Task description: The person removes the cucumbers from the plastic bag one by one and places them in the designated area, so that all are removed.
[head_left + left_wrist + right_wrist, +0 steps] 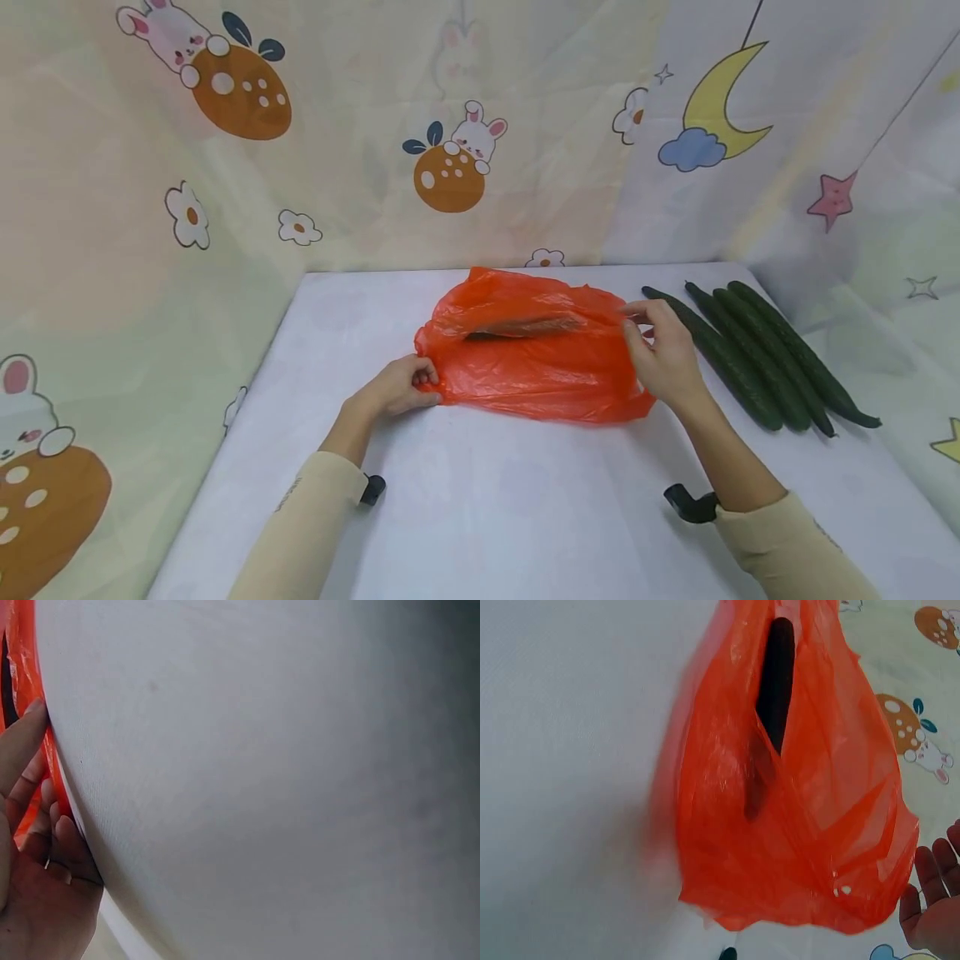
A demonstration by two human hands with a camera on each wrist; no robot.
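Note:
An orange plastic bag (540,375) lies on its side across the table, with a slit-like opening facing up. Through that opening shows a dark, long cucumber-like thing (778,682); the rest of it is covered by the plastic. At the bag's left end, my left hand (401,385) pinches the edge between thumb and curled fingers. My right hand (663,350) is at the opposite end, thumb and fingers apart and touching or close beside the plastic. In the right wrist view its fingers (932,877) look loosely extended next to the bag.
Several dark green cucumbers (757,358) lie side by side on the right of the white table (480,500), just beyond my right hand. A cloth backdrop (555,183) with printed bunnies stands behind the table and along its sides.

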